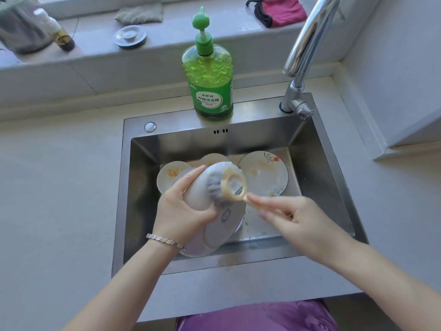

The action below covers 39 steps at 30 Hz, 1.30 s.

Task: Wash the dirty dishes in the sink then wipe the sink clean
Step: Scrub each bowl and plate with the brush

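Note:
My left hand grips a white plate by its rim, tilted with its underside toward me, above the steel sink. My right hand holds the handle of a beige ring-shaped scrubber, whose grey scouring pad presses against the plate's back. Below in the basin lie a floral plate with smears and two small dishes with yellow food residue, partly hidden by the held plate.
A green dish soap pump bottle stands on the sink's back ledge. The chrome faucet arches at the right. On the windowsill sit a sink plug, a grey cloth, a pink cloth and jars.

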Motion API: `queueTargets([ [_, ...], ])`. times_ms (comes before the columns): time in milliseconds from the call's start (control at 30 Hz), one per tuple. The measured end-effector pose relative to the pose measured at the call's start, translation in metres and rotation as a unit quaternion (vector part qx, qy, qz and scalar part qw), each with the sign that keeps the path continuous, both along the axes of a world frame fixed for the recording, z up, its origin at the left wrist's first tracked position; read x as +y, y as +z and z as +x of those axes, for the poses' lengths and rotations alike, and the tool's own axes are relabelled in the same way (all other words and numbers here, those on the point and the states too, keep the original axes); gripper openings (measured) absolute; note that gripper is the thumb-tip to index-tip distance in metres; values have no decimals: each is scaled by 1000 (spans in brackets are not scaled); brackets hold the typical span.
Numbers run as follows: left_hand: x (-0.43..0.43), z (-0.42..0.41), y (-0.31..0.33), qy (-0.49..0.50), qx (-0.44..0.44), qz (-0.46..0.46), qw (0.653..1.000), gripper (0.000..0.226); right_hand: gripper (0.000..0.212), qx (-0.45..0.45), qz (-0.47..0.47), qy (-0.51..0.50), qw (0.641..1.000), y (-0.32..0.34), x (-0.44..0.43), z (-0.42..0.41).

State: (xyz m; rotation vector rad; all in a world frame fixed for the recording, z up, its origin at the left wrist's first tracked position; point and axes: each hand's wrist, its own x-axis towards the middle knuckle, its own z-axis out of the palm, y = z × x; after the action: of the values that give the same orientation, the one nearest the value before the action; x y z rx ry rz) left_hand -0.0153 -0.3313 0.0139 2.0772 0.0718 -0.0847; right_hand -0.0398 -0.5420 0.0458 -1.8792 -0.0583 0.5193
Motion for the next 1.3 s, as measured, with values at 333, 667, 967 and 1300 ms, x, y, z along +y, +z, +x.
queueTargets([
  [333, 4, 2, 3, -19, 6, 19, 1000, 66, 33, 33, 2, 11, 999, 4, 7, 13],
  [667, 9, 5, 8, 14, -1, -29, 999, 63, 33, 105, -9, -128, 986, -20, -11, 31],
  [967, 10, 9, 9, 45, -14, -68, 997, 63, 33, 128, 39, -148, 980, -29, -13, 31],
  [1300, 5, 10, 8, 55, -53, -131, 988, 64, 57, 117, 31, -189, 974, -48, -23, 50],
])
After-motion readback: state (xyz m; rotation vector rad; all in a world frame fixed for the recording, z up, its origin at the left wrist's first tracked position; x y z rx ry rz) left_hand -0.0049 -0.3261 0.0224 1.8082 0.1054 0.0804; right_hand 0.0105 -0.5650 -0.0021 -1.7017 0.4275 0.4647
